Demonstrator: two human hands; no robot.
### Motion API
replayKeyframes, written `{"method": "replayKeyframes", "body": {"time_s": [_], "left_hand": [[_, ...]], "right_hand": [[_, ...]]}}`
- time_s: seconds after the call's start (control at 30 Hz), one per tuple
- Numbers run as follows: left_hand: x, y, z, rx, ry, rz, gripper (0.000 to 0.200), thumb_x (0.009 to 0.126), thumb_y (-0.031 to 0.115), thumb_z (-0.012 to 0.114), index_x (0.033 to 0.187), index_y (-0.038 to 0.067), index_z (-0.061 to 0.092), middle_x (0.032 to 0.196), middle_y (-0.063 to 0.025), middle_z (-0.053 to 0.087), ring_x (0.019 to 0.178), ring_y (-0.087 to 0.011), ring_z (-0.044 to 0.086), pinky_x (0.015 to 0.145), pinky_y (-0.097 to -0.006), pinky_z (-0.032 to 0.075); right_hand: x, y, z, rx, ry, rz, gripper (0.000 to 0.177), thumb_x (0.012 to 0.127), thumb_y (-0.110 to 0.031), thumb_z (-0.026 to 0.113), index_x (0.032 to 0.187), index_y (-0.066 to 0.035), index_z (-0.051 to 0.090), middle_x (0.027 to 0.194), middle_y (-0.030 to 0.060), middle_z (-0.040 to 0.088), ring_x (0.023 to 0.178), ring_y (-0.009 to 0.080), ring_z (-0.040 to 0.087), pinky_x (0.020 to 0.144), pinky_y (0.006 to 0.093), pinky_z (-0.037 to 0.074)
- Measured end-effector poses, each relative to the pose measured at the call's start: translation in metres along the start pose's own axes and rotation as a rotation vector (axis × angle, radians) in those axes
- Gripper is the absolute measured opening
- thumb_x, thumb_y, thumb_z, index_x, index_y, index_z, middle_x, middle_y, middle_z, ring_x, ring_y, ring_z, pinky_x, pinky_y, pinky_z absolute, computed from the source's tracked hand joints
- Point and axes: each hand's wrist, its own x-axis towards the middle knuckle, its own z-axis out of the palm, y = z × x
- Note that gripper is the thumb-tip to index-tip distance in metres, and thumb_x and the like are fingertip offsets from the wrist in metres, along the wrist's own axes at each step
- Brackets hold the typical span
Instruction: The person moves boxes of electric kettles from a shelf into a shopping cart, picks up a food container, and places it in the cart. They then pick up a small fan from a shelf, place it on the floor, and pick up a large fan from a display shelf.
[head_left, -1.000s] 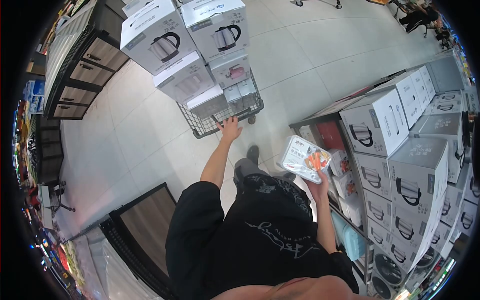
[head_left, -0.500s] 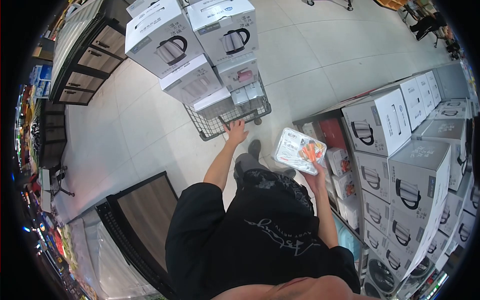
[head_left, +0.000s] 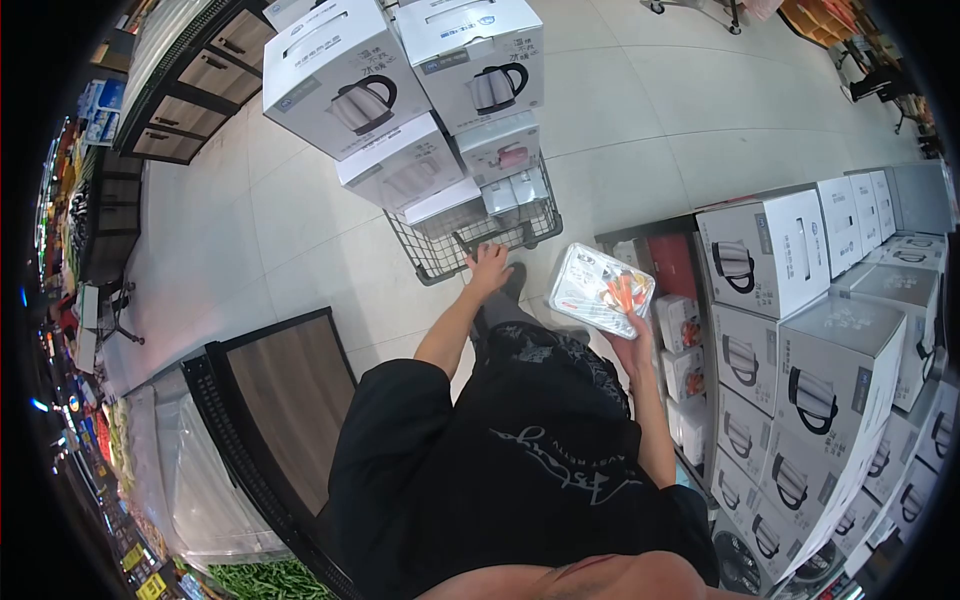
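Observation:
My left hand (head_left: 489,266) has its fingers over the handle (head_left: 520,236) of a wire shopping cart (head_left: 432,262). Kettle boxes (head_left: 470,78) are stacked high in the cart, with a smaller box (head_left: 500,150) showing a pink item beneath them. In my right hand (head_left: 632,348) is a flat plastic-wrapped box (head_left: 590,285), gripped by its near right corner and tilted face up. Orange-red pictures mark its right part. My right fingers are partly hidden under it.
On my right stands a shelf with similar wrapped boxes (head_left: 681,325). Beside it rise stacked kettle boxes (head_left: 765,255). A wood-panelled display stand (head_left: 285,400) is at my left, with green vegetables (head_left: 265,580) behind it. Drawer cabinets (head_left: 190,105) stand at the far left.
The cart and its boxes sit slightly further right in view, with my left hand still on the handle. Green vegetables have come into sight at lower left. My right hand keeps the wrapped box.

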Motion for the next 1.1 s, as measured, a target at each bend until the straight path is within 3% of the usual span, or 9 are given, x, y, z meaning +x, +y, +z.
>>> {"method": "replayKeyframes", "body": {"time_s": [0.5, 0.8, 0.9, 0.93, 1.03, 1.1], "left_hand": [[-0.045, 0.030, 0.017, -0.014, 0.095, -0.004, 0.050, 0.074, 0.029, 0.068, 0.116, 0.012, 0.048, 0.121, -0.0077, 0.047, 0.120, -0.0343, 0.035, 0.089, -0.0610, 0.026], [-0.056, 0.039, 0.032, -0.017, 0.122, -0.005, 0.047, 0.075, 0.029, 0.068, 0.114, 0.010, 0.049, 0.120, -0.0084, 0.044, 0.117, -0.0342, 0.036, 0.085, -0.0678, 0.025], [-0.066, 0.047, 0.041, 0.034, 0.147, -0.026, 0.047, 0.075, 0.027, 0.068, 0.115, 0.010, 0.049, 0.121, -0.0086, 0.044, 0.116, -0.0351, 0.036, 0.084, -0.0678, 0.026], [-0.068, 0.050, 0.044, 0.122, 0.188, -0.008, 0.046, 0.076, 0.029, 0.067, 0.114, 0.010, 0.049, 0.117, -0.0085, 0.047, 0.112, -0.0315, 0.039, 0.081, -0.0616, 0.028], [-0.067, 0.058, 0.044, 0.184, 0.231, -0.041, 0.045, 0.076, 0.029, 0.066, 0.114, 0.010, 0.049, 0.118, -0.0084, 0.047, 0.113, -0.0319, 0.039, 0.080, -0.0641, 0.027], [-0.076, 0.066, 0.040, 0.123, 0.158, -0.089, 0.043, 0.075, 0.027, 0.065, 0.111, 0.009, 0.049, 0.118, -0.0100, 0.047, 0.114, -0.0344, 0.039, 0.085, -0.0649, 0.027]], "right_hand": [[-0.030, -0.004, -0.016, -0.032, -0.014, 0.018, 0.058, 0.087, -0.025, 0.052, 0.133, 0.004, 0.033, 0.132, 0.0169, 0.045, 0.123, 0.0272, 0.043, 0.106, 0.0434, 0.030], [-0.063, -0.006, -0.051, -0.008, 0.003, 0.027, 0.061, 0.085, -0.024, 0.054, 0.134, 0.004, 0.032, 0.133, 0.0180, 0.044, 0.124, 0.0292, 0.042, 0.107, 0.0451, 0.028], [-0.074, -0.006, -0.061, -0.015, -0.008, 0.044, 0.062, 0.085, -0.022, 0.053, 0.136, 0.002, 0.028, 0.135, 0.0194, 0.041, 0.126, 0.0317, 0.039, 0.108, 0.0473, 0.026], [-0.076, -0.005, -0.065, -0.019, -0.012, 0.048, 0.062, 0.085, -0.022, 0.053, 0.136, 0.002, 0.028, 0.135, 0.0194, 0.041, 0.126, 0.0317, 0.038, 0.108, 0.0473, 0.026], [-0.084, -0.006, -0.067, -0.034, -0.005, 0.055, 0.060, 0.085, -0.024, 0.054, 0.134, 0.004, 0.032, 0.133, 0.0179, 0.044, 0.124, 0.0293, 0.042, 0.107, 0.0449, 0.027], [-0.092, -0.006, -0.070, -0.042, 0.005, 0.064, 0.060, 0.084, -0.025, 0.054, 0.132, 0.005, 0.034, 0.132, 0.0173, 0.046, 0.123, 0.0282, 0.044, 0.107, 0.0437, 0.028]]}}
